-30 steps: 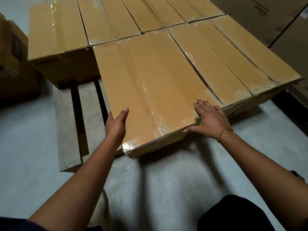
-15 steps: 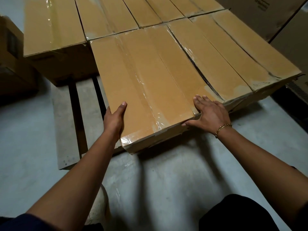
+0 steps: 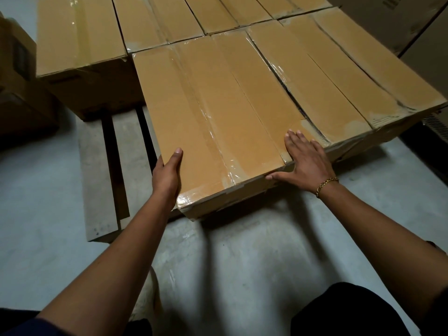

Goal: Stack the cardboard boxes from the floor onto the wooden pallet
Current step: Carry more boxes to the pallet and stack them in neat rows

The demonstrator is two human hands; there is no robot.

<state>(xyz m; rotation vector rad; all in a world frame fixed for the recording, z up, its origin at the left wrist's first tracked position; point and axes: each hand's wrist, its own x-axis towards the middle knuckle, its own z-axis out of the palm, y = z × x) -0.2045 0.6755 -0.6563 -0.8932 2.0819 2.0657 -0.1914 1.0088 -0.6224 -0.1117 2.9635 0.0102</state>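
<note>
Left hand: The left hand (image 3: 167, 177) is clasped on the near left edge of the cardboard box (image 3: 213, 122). The thumb is laid over the top face; the fingers are hidden down the side wall.
Right hand: The right hand (image 3: 306, 163) is laid flat and released on the near right corner of the same box, fingers straight, thumb run along the front edge. A bracelet (image 3: 326, 184) is worn at the wrist.
Box position: The box is set on the wooden pallet (image 3: 97, 178), long axis pointing away from the person.
Change: Compared with a second ago, the box appears to have been slid slightly farther onto the pallet. Both hands are kept at the same corners.
Meaning for the task: The placement of this box is judged nearly complete; only final seating is judged to remain.
Right edge: A dark seam is left against the neighbouring box (image 3: 339, 81); the two are just beside each other.
Far edge: The far end is brought up to the rear row of boxes (image 3: 169, 18), so little travel remains forward.
Near edge: The near end lies close to the pallet's front edge; overhang cannot be told.
Open room: Bare slats are exposed left of the box, in front of the rear-left box (image 3: 77, 40).
Floor: Grey floor (image 3: 242, 251) lies in front of the pallet.
</note>
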